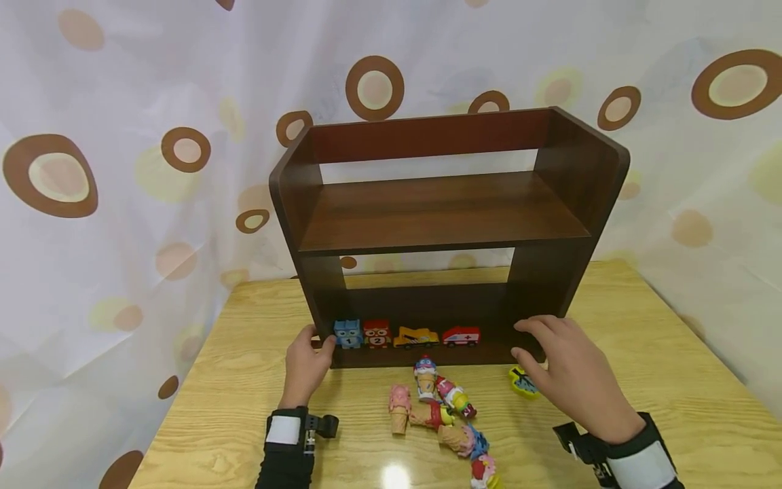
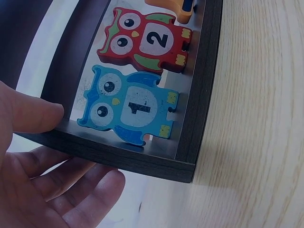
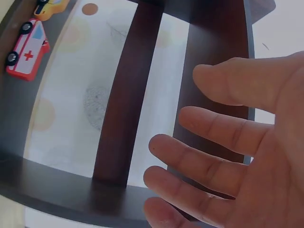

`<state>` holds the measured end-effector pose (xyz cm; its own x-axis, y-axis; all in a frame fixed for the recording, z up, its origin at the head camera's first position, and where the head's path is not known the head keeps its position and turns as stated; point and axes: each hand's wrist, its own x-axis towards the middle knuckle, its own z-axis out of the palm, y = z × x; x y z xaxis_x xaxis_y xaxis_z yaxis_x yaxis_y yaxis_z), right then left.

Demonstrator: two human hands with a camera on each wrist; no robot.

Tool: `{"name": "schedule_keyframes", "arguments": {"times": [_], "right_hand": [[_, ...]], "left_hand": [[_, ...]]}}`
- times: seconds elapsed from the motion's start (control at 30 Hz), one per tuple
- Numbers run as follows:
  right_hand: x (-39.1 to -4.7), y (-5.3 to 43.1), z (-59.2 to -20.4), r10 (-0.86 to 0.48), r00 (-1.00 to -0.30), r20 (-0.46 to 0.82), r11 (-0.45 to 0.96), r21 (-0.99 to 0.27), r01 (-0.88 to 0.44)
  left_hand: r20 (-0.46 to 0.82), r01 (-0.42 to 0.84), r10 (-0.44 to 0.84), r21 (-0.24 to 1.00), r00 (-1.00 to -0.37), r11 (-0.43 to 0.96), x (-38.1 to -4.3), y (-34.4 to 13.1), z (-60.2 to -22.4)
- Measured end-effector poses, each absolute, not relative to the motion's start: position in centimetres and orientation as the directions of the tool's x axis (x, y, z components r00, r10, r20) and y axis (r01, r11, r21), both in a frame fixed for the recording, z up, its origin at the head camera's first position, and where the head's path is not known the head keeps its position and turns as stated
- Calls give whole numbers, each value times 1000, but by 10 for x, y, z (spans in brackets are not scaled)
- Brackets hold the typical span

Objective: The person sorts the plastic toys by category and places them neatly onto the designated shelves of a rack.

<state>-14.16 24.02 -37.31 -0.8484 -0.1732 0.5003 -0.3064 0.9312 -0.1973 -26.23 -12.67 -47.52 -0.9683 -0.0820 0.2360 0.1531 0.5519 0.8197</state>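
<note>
A dark brown two-tier wooden shelf point(image 1: 449, 207) stands on the table. My left hand point(image 1: 307, 370) holds its left side panel low down, the thumb on the inner face and the fingers outside. Right beside that thumb, on the lower tier, stands a blue owl block point(image 2: 128, 107) numbered 1. Past it come a red owl block point(image 2: 147, 40) numbered 2, a yellow toy truck point(image 1: 417, 337) and a red-and-white toy ambulance point(image 1: 461, 336). By the lower right side panel, my right hand point(image 1: 577, 373) has its fingers spread and nothing in them.
Several ice-cream cone toys point(image 1: 400, 407) lie in a loose group on the wooden table point(image 1: 201, 407) before the shelf. A yellow toy point(image 1: 522, 382) with dark markings lies by the right thumb. Behind hangs a spotted white cloth point(image 1: 153, 81).
</note>
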Motion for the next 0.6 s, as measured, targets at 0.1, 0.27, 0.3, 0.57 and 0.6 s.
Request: {"name": "schedule_keyframes", "arguments": {"times": [0.1,0.27,0.3,0.57,0.6], "right_hand": [[-138,244,-378,-156,-868,471,933,-218,-285],[-139,250,-388,-147,-899,413,935,-239,-262],[-140,251,-390,-145,-906,398,936,-242,-256],[-144,261,-409,-131,-943,306,939,-268,-217],[-145,263,-411,-129,-948,292,937,-276,-213]], "left_hand": [[233,152,-79,819,-969,553,-263,-127,-476],[236,149,-85,816,-968,558,-264,-129,-476],[234,148,-86,816,-968,559,-264,-129,-477],[229,143,-86,817,-970,559,-263,-127,-477],[230,145,-84,816,-970,559,-264,-126,-477]]}}
